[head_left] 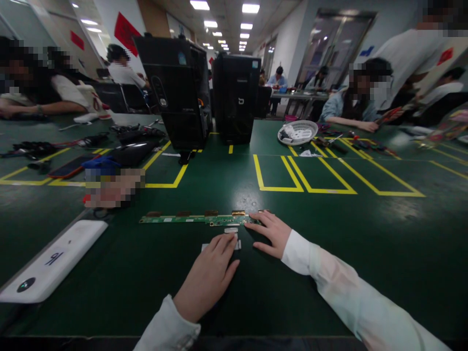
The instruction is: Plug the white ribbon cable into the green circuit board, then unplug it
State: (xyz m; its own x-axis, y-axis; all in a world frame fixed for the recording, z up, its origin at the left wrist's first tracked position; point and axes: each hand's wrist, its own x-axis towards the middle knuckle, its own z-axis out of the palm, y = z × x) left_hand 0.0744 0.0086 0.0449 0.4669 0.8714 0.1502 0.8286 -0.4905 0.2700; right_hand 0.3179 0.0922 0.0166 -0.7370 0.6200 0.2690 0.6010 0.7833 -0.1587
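Observation:
A long, narrow green circuit board (175, 219) lies across the dark green table, with several brown tabs along its far edge. My right hand (269, 233) rests on the board's right end, palm down, fingers spread. Just below the board, my left hand (212, 265) lies over a small white-and-silver piece (231, 230), its fingertips touching it and its fingers extended. Part of that piece is hidden under the left fingers. Neither hand is wrapped around anything.
A white device (58, 258) lies at the left, near cables and a blue item (100, 165). Two black computer cases (237, 97) stand at the back centre. A white basket (298, 132) holds parts at the back right. Yellow tape (281, 188) marks the table. Other people sit around.

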